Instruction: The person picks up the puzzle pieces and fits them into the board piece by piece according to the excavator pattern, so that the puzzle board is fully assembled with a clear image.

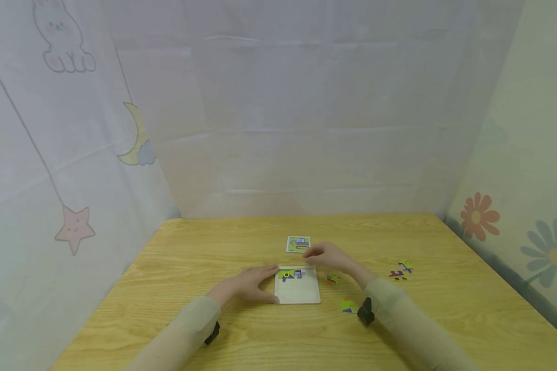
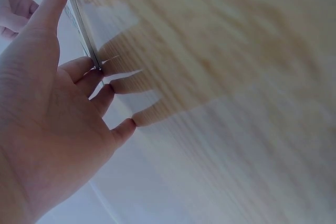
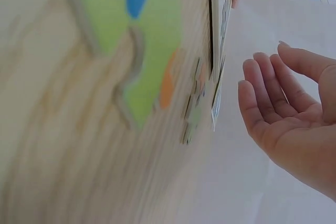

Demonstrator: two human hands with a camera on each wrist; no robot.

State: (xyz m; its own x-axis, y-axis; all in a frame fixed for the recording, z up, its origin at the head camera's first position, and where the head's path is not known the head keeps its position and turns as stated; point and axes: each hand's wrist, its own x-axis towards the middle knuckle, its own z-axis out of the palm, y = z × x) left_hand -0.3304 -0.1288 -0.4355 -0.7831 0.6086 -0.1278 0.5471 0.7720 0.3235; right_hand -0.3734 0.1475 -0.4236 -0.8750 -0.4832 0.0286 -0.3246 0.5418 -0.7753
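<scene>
A white square puzzle tray (image 1: 298, 294) lies on the table, with joined puzzle pieces (image 1: 286, 275) in its upper left part. My left hand (image 1: 249, 285) rests at the tray's left edge, thumb at the near corner and fingers at the far one. In the left wrist view the fingertips of that hand (image 2: 58, 103) touch the table and the tray's side. Over the tray's far right corner hovers my right hand (image 1: 327, 256). Seen from the right wrist, this hand (image 3: 291, 108) has loosely bent fingers and nothing between them.
A small picture card (image 1: 298, 243) lies beyond the tray. Right of it are loose puzzle pieces: one beside the tray (image 1: 333, 279), a green one (image 1: 348, 306) nearer me, and two farther right, a dark one (image 1: 397, 275) and a green-purple one (image 1: 406, 266).
</scene>
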